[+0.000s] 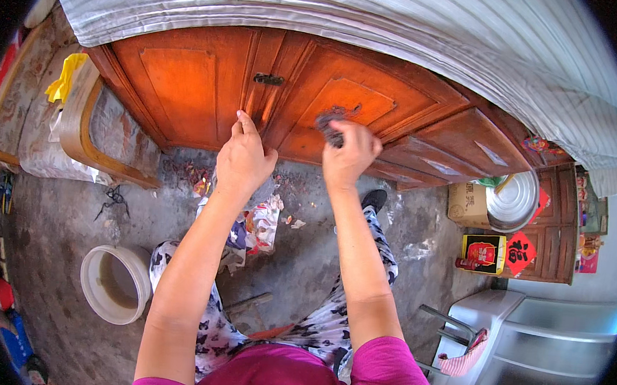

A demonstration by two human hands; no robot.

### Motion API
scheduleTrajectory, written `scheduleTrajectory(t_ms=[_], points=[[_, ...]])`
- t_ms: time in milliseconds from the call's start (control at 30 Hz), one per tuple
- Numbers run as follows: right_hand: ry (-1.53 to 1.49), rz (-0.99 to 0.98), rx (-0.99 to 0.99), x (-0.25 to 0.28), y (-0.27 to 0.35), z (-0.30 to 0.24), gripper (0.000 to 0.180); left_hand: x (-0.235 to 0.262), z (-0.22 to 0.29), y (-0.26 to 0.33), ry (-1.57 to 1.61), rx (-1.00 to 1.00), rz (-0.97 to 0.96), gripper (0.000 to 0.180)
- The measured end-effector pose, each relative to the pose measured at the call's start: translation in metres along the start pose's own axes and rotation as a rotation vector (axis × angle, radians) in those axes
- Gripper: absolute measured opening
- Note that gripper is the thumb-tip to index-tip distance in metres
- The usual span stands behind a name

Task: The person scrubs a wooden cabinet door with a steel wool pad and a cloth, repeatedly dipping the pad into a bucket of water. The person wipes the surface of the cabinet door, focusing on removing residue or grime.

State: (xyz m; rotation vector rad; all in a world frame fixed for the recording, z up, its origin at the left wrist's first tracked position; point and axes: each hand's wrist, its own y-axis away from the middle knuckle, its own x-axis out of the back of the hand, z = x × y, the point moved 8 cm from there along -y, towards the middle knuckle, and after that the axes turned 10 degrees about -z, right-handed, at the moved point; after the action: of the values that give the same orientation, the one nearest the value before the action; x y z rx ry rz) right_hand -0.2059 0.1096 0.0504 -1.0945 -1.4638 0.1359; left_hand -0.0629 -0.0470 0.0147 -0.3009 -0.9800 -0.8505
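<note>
"News from the cabinet [421,97]?"

"My right grip [353,153] is closed round a dark wad [331,128], which is over the raised panel of the right-hand door, low on its left side. My left grip [245,156] is at the cabinet front too, below the dark latch [268,79]. Its palm is hidden from me, so I cannot tell how far it is closed or whether anything is in it."

"Any lettering within sight?"

"All on my right. A brown carton [467,205] has dark characters on its side. Near it stands a black box [492,241] with a yellow border and a red panel carrying pale characters. Beside that, a red paper square [521,252], set cornerwise, bears one bold black character."

"And lower down?"

"Crumpled wrappers [263,226] lie on the concrete floor [281,276], printed in red, white and purple, with any words too small to make out. On my left, a white bucket [90,281] holds murky liquid; I see no label on the side facing me."
</note>
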Motion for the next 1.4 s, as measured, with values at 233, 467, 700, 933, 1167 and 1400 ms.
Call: scheduleTrajectory(t_ms=[233, 467, 700, 933, 1167, 1400], points=[[-0.048, 0.198, -0.051, 0.042, -0.015, -0.002, 0.026, -0.001, -0.009, 0.004, -0.022, 0.013, -0.018, 0.092], [-0.107, 0.287, -0.057, 0.006, 0.001, 0.008, 0.029, -0.002, -0.001, 0.000, -0.006, -0.011, 0.007, 0.092], [-0.081, 0.108, -0.158, -0.009, 0.017, 0.009, 0.029, -0.001, -0.011, 0.000, -0.025, 0.005, 0.009, 0.090], [-0.391, 0.336, -0.367, -0.004, 0.008, 0.048, 0.029, -0.001, 0.003, -0.003, -0.011, -0.025, 0.024, 0.089], [-0.757, 0.270, -0.569, 0.003, -0.005, 0.021, 0.027, -0.001, -0.009, 0.002, -0.009, 0.006, 0.029, 0.090], [-0.720, 0.335, -0.683, -0.017, 0.015, 0.045, 0.026, -0.002, 0.001, -0.001, -0.034, -0.046, 0.035, 0.090]])
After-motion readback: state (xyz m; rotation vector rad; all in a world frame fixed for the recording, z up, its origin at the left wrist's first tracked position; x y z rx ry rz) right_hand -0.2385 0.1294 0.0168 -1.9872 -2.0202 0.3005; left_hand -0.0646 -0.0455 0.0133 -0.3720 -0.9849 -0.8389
